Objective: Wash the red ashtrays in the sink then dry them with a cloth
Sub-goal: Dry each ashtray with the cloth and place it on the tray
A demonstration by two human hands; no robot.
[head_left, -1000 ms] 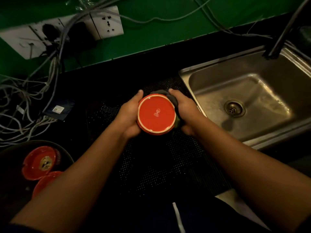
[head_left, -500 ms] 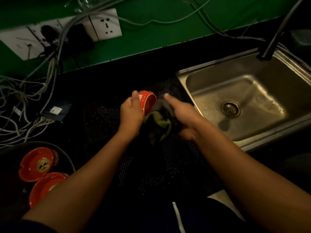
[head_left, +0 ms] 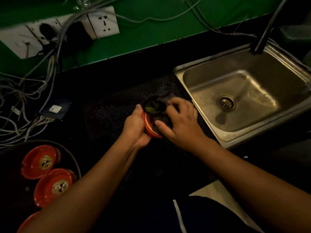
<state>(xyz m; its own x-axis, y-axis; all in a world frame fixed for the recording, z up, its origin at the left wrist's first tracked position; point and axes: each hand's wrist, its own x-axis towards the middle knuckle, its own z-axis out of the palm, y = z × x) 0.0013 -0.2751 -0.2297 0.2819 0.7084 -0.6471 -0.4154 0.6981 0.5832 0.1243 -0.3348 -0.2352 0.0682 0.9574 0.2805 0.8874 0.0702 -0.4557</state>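
One red ashtray [head_left: 149, 127] stands on edge over the tabletop's dotted mat [head_left: 109, 113], just left of the sink [head_left: 210, 71]; the left hand [head_left: 136, 126] grips its back, hollow facing right, where the right hand [head_left: 181, 123] presses the cloth [head_left: 158, 106] in

Wall: we see green paint [head_left: 151, 36], white sockets [head_left: 104, 22], tangled cables [head_left: 25, 91].
Counter: black [head_left: 117, 68].
Light: dim.

Glossy red against dull metal and soft cloth.
The ashtray [head_left: 149, 126] looks glazed and smooth; the cloth [head_left: 159, 106] dark, matt fabric; the sink [head_left: 235, 105] brushed steel, faintly shiny; the mat [head_left: 107, 111], centre frame, dotted and textured.
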